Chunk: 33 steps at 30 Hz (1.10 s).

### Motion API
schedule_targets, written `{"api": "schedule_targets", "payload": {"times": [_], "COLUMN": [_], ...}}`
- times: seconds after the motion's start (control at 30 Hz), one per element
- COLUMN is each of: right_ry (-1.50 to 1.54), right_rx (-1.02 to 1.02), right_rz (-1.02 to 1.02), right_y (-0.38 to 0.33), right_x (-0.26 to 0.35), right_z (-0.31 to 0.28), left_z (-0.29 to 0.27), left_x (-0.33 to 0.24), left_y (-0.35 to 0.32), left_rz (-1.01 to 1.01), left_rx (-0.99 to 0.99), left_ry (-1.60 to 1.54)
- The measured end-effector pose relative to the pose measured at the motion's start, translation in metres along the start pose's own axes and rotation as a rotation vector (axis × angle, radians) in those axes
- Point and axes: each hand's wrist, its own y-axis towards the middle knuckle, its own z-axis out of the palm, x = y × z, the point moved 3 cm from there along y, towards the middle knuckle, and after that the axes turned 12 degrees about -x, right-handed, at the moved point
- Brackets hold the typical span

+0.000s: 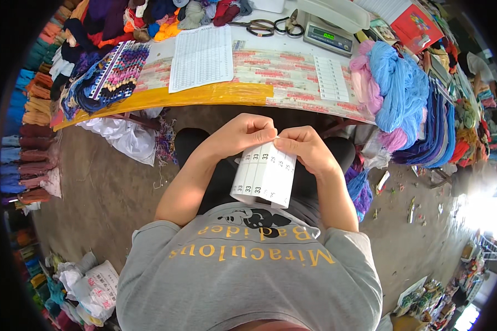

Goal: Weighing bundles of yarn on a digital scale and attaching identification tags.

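Over my lap, a curled white sheet of printed labels [263,175] hangs between my two hands. Its top edge is pinched by my left hand [243,134], thumb and fingers pressed together. Right beside it, my right hand [306,146] pinches the same edge, and the two thumbs almost meet. Rows of small printed figures cover the sheet, and its lower part bends back toward my grey shirt [248,270]. The fingertips behind the sheet are hidden.
Ahead stands a table with a yellow-taped edge [204,95]. On it lie a printed paper [202,58], scissors [262,27], a digital scale [329,37], a label sheet [331,78], blue yarn [397,77] and a multicoloured thread card [119,71]. Yarn shelves [36,138] line the left.
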Motion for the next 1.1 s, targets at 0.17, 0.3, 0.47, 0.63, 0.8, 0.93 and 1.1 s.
{"api": "schedule_targets", "payload": {"times": [0.17, 0.3, 0.47, 0.63, 0.8, 0.93, 1.1], "right_ry": [0.013, -0.025, -0.316, -0.444, -0.475, -0.343, -0.700], "right_rx": [0.010, -0.033, -0.005, -0.203, -0.359, -0.932, -1.005], "right_rz": [-0.021, -0.077, -0.173, -0.142, -0.308, -0.377, -0.593], "right_y": [-0.001, -0.004, -0.005, -0.021, -0.010, 0.025, 0.104], "right_x": [0.001, 0.002, 0.001, 0.008, 0.013, 0.039, 0.018], "right_z": [0.002, 0.001, -0.025, -0.065, -0.092, -0.154, -0.237], "left_z": [0.004, 0.005, -0.038, -0.081, -0.111, -0.139, -0.109], "left_x": [-0.004, -0.007, -0.013, -0.008, -0.013, -0.022, -0.007], "left_y": [-0.001, -0.002, -0.012, -0.023, -0.031, -0.044, -0.023], "left_rz": [0.025, 0.051, 0.086, -0.101, 0.028, 0.107, 0.130], "left_rx": [-0.023, -0.043, -0.228, -0.137, -0.475, -0.692, -0.601], "left_ry": [-0.077, -0.099, 0.158, 0.321, 0.391, 0.266, 0.176]}}
